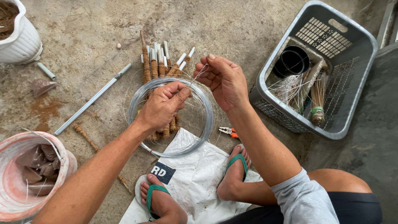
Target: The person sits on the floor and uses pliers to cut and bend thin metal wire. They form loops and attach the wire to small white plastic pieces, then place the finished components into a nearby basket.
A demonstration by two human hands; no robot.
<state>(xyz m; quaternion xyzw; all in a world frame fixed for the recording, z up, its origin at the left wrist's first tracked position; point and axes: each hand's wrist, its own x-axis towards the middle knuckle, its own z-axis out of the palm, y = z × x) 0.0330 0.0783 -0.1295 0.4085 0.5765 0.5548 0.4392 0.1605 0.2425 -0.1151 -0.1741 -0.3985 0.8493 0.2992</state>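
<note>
Wire coil (172, 120), thin and silvery, hangs from the left hand (163, 103), whose fingers are closed tight around its top edge. Just beside it, the right hand (224, 81) pinches the loose wire end (202, 71) between thumb and forefinger, the other fingers half curled. Beneath the fingers lie fibre-wrapped sticks (159, 66) on the floor (232, 29); pliers (228, 131) rest below the right hand.

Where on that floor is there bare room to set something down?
Bare concrete lies between the white pot and the coir-wrapped sticks, and between those sticks and the grey basket. It is crowded around the wire coil.
</note>
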